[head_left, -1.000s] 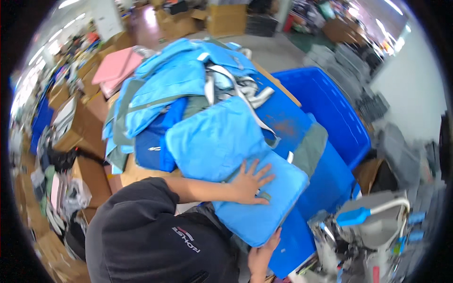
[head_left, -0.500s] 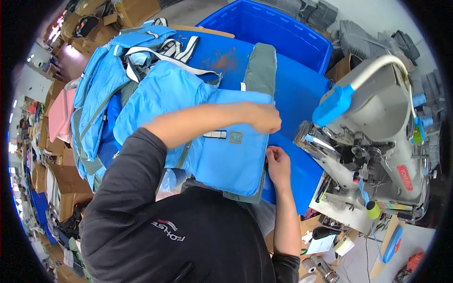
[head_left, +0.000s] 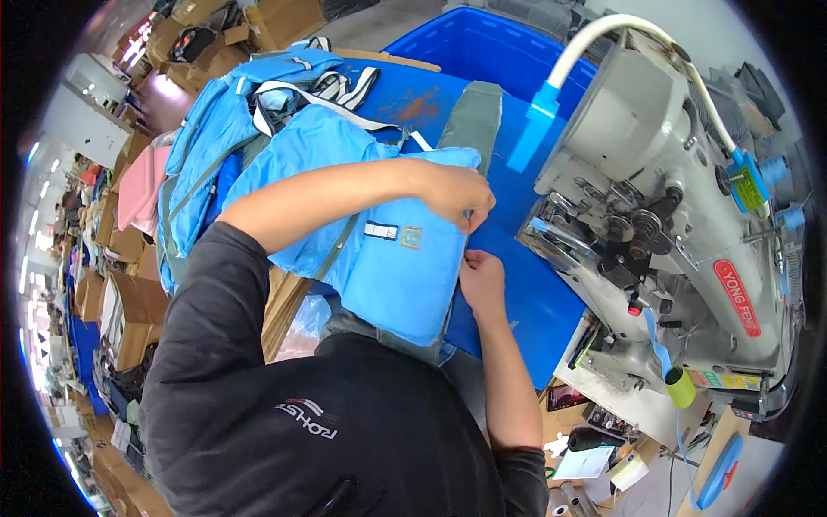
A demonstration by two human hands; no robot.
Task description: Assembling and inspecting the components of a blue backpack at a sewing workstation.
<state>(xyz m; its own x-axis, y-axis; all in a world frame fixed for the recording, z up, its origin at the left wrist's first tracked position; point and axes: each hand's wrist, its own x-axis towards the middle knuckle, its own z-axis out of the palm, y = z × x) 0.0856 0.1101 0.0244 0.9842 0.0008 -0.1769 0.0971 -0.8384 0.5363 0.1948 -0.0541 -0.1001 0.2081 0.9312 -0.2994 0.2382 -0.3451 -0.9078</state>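
Note:
A light blue padded bag panel (head_left: 405,284) with grey-green fabric along its edge lies in front of me on the blue tabletop (head_left: 525,302). It carries a small square patch (head_left: 411,237) and a short black-and-white webbing piece (head_left: 381,231). My left hand (head_left: 457,196) reaches across the panel, its fingers curled closed on the upper right edge. Just below it, my right hand (head_left: 482,280) is closed in a pinch on the same edge. A grey-green strip (head_left: 472,116) extends beyond the panel's far side. The fingertips are partly hidden.
A sewing machine (head_left: 646,207) with a white hose and a blue nozzle (head_left: 530,133) stands close on the right. At the back is a blue bin (head_left: 465,39). More light blue bag pieces (head_left: 207,164) with webbing straps are heaped on the left, beside cardboard boxes (head_left: 138,314).
Both hands and the panel's right edge have shifted slightly left in view. My left hand has come nearer to the right along the edge. The sewing machine appears larger as the view has turned.

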